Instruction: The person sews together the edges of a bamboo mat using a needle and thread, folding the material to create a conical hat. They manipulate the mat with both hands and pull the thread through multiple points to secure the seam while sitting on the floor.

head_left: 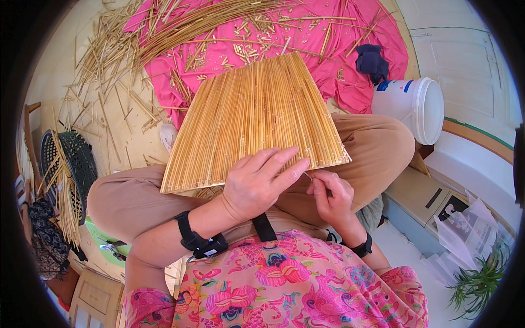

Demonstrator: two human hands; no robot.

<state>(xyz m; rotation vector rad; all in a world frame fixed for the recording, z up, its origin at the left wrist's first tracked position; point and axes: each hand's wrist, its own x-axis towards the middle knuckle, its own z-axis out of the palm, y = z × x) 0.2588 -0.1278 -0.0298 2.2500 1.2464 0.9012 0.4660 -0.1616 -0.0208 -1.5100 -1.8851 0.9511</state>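
A panel of straight golden straw stalks [251, 115], laid side by side, rests tilted across my lap. My left hand [256, 177] lies over its near edge, fingers stretched out and pressing on the stalks. Close by, just below the near right part of that edge, my right hand [331, 197] is closed in a pinch. Something thin and needle-like [309, 176] runs from its fingertips toward the panel's edge; its exact kind is too small to tell. The panel's underside is hidden. Black bands with small devices circle both wrists.
Ahead, a pink cloth [377, 33] bears long loose stalks [208, 22] and short cut pieces [246, 52]. A dark bundled cloth [372, 63] and a white bucket [410, 106] stand at right. A dark basket [71, 164] with stalks is at left; a plant [484, 279] sits at lower right.
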